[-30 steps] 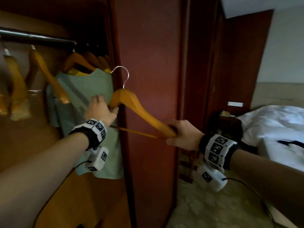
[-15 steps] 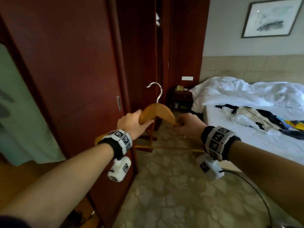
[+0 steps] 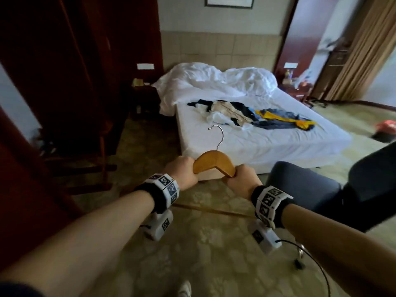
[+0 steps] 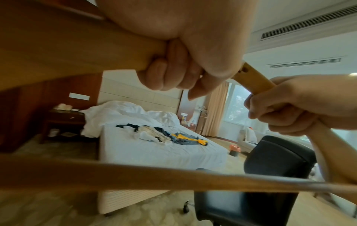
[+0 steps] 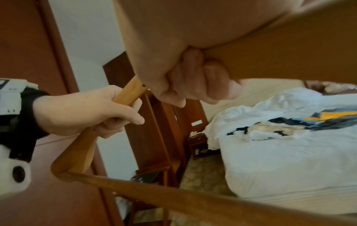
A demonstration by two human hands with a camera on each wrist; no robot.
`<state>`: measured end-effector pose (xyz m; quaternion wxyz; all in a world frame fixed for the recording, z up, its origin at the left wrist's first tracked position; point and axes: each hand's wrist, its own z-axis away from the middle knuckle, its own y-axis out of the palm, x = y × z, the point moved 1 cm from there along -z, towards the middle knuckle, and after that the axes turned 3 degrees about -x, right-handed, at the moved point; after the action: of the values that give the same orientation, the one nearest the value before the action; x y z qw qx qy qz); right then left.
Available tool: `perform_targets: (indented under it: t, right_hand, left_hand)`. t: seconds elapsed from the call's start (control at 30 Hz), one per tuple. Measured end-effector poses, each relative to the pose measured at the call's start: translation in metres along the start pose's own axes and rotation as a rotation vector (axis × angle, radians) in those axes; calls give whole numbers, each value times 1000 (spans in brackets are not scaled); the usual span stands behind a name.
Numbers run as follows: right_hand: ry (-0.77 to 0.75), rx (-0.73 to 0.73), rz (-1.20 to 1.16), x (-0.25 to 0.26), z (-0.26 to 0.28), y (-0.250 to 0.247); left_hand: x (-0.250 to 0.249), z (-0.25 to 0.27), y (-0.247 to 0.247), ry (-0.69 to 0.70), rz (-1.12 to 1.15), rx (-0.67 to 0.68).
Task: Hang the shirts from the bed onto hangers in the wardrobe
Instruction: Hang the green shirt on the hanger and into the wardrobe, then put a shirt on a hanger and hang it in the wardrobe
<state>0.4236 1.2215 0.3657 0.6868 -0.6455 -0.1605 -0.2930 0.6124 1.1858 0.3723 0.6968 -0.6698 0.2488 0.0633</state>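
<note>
Both hands carry a wooden hanger (image 3: 213,162) with a metal hook, hook pointing up and away from me. My left hand (image 3: 182,171) grips its left arm and my right hand (image 3: 241,181) grips its right arm; fingers curl round the wood in both wrist views, left hand (image 4: 173,73), right hand (image 5: 193,82). The hanger's lower bar (image 4: 173,178) crosses under the wrists. Ahead stands the white bed (image 3: 267,144) with a loose pile of shirts (image 3: 246,114) in dark, cream, blue and yellow cloth. The hanger is empty. The wardrobe is out of view.
A dark office chair (image 3: 321,185) stands right of my hands, close to the bed's foot. Dark red wooden panels (image 3: 64,82) and a wooden rack fill the left. A crumpled duvet (image 3: 214,80) lies at the bed's head. Patterned carpet (image 3: 203,243) stretches between me and the bed.
I have turned from the wardrobe to face the bed, carrying the hanger off the rail area. My left hand moved onto the hanger's left arm; both hands now hold it low.
</note>
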Motion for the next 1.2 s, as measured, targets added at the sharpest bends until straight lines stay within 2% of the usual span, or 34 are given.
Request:
perform_targets:
  t: [0.2,0.47,0.8,1.03,1.2]
  right_hand:
    - [120,-79,85,-27,-102,-39]
    - [248,-118,-12,-52,-229,-69]
    - [337,-117,-56,-148,-426,-111]
    - [370,-62,-78,-202,-576,-167]
    - [364,16,-60,-225,-668,-186]
  left_hand:
    - [-23,-136,33,135,70,87]
    - [-44,-290,46,221,54,181]
    - [-102,-501,117,283,33,270]
    - [-154,-654,148,245,1,285]
    - [-159,-743,173,203,-4,327]
